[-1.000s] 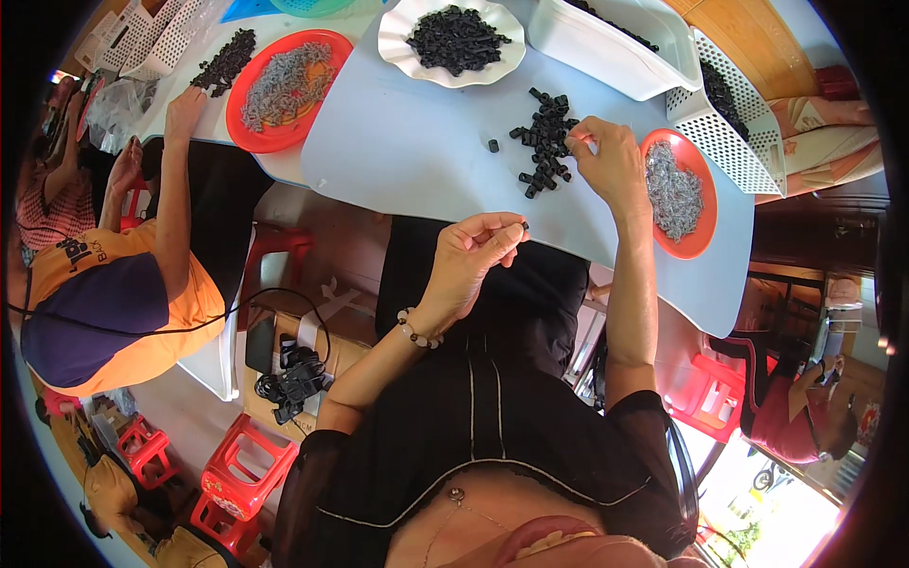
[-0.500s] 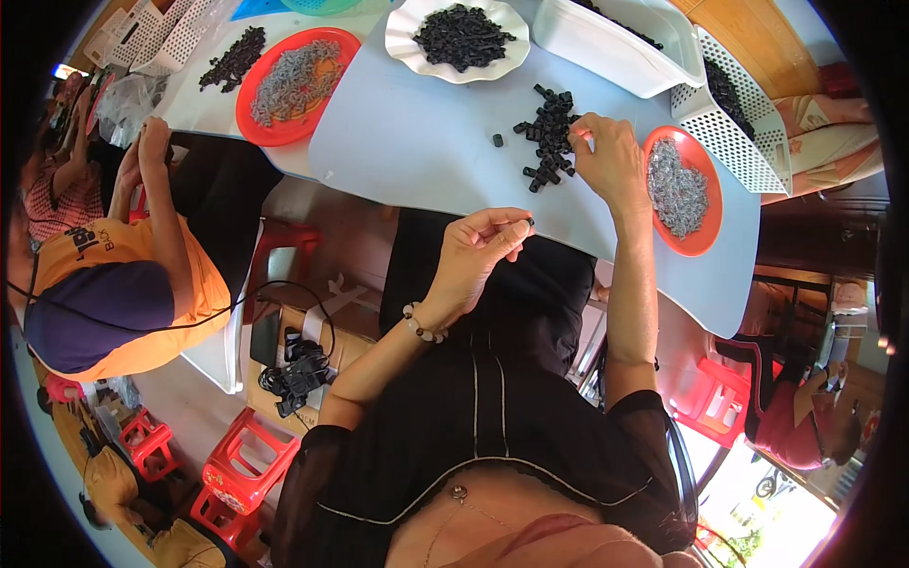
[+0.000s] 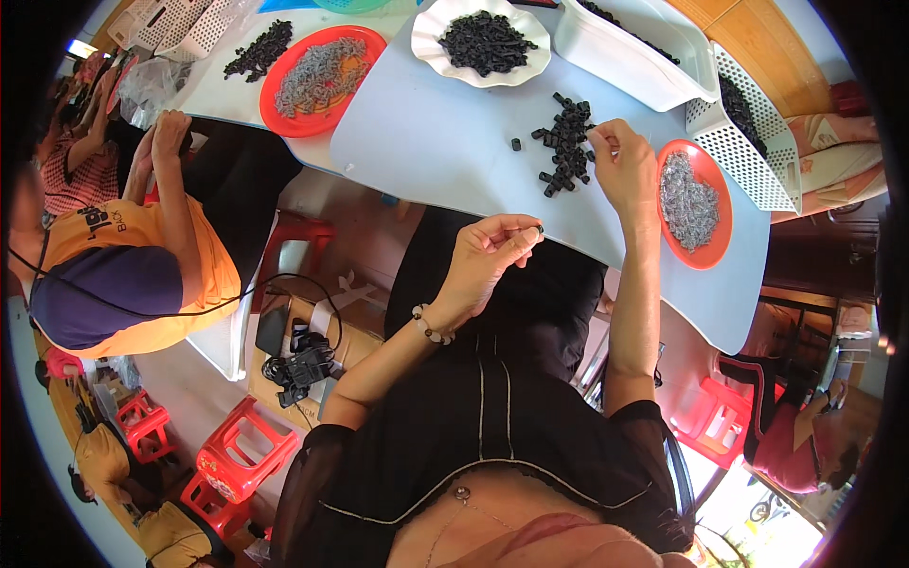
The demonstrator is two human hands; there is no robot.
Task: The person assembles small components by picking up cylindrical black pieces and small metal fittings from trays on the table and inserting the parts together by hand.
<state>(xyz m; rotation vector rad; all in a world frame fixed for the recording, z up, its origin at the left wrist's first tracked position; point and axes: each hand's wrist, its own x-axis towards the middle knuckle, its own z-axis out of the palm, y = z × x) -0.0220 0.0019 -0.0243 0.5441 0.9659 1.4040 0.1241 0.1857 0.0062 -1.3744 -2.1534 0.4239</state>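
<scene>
My left hand point(image 3: 485, 267), with a beaded bracelet at the wrist, is held in front of the table's near edge. Its thumb and forefinger pinch a small black part point(image 3: 540, 230), which mostly hides between the fingertips. Over the pale blue table point(image 3: 426, 142), my right hand point(image 3: 625, 170) has its fingers drawn together at the right edge of a loose pile of small black cylindrical parts point(image 3: 568, 142). Whatever is between those fingertips is too small to make out. A single black cylinder point(image 3: 516, 144) lies just left of the pile.
Right of my right hand sits an orange-red plate point(image 3: 721, 227) of small clear pieces. Beyond the pile stand a scalloped white dish point(image 3: 428, 47) of black parts, a white tub point(image 3: 634, 71) and a perforated white basket point(image 3: 748, 161). A co-worker in orange point(image 3: 204, 265) sits to the left.
The whole view has shifted slightly, so the table appears further right and lower. Both hands keep nearly the same pose, the left still pinching its black part and the right still at the pile.
</scene>
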